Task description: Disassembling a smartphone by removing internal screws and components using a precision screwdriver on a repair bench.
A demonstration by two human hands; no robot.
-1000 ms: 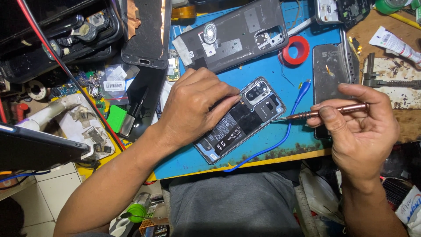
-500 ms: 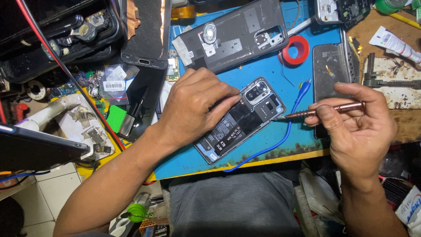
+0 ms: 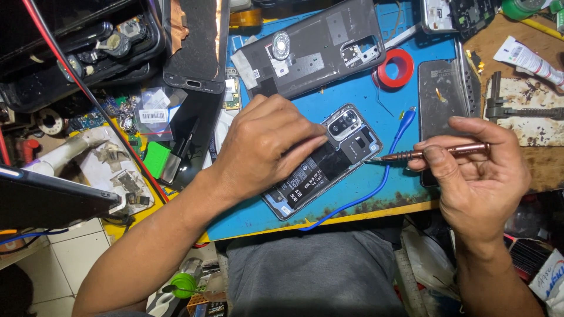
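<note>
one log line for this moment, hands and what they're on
left hand: pressing down on opened phone | right hand: holds screwdriver, tip at phone's edge | surface: blue mat

opened phone [image 3: 329,161] on mat [image 3: 405,194] | back cover [image 3: 311,53] behind — tape roll [image 3: 395,67] right of it

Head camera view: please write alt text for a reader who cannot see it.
A person's left hand presses an opened phone onto a blue mat, while the right hand holds a screwdriver with its tip at the phone's edge. A removed back cover, a red tape roll and a blue cable lie nearby.
</note>
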